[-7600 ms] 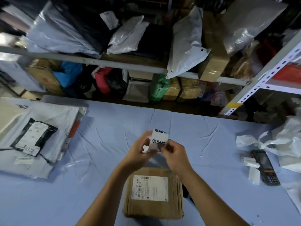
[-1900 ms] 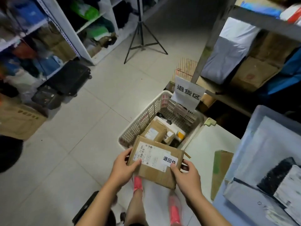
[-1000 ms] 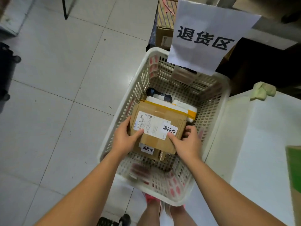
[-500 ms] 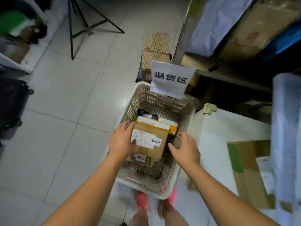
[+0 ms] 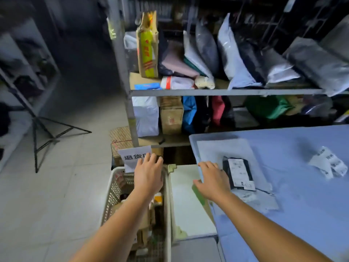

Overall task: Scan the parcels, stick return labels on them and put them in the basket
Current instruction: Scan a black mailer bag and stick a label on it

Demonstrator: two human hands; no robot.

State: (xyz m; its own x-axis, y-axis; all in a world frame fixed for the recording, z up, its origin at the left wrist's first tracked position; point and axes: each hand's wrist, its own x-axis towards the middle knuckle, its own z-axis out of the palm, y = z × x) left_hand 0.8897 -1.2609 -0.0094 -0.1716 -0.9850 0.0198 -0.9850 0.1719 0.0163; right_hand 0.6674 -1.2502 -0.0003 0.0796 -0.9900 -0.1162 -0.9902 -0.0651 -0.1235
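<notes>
While both hands are held out palm down with fingers straight and spread, neither grips anything. The left hand [image 5: 149, 174] hovers above the far end of the white basket [image 5: 113, 188], and its fingertips overlap a paper sign [image 5: 132, 157] that stands at the basket's far rim. Below that hand and forearm, cardboard boxes [image 5: 146, 220] lie inside the basket, partly hidden by the arm and blurred.

The right hand [image 5: 212, 181] hovers over the near left corner of the blue table [image 5: 302, 186]; whether it touches the cloth cannot be told. Between the two hands lies a white top [image 5: 185, 201], just beside the basket. Just right of the right hand's fingers, a black parcel [image 5: 238, 173] with a white shipping slip lies on a flat grey bag [image 5: 217, 150] spread on the table. Well to the right of that hand, a crumpled strip of labels [image 5: 328, 163] rests on the cloth.

Beyond both hands stands a metal shelf [image 5: 207, 91] packed with bags and boxes. Far left of the left hand, a black tripod [image 5: 37, 129] stands on the tiled floor.
</notes>
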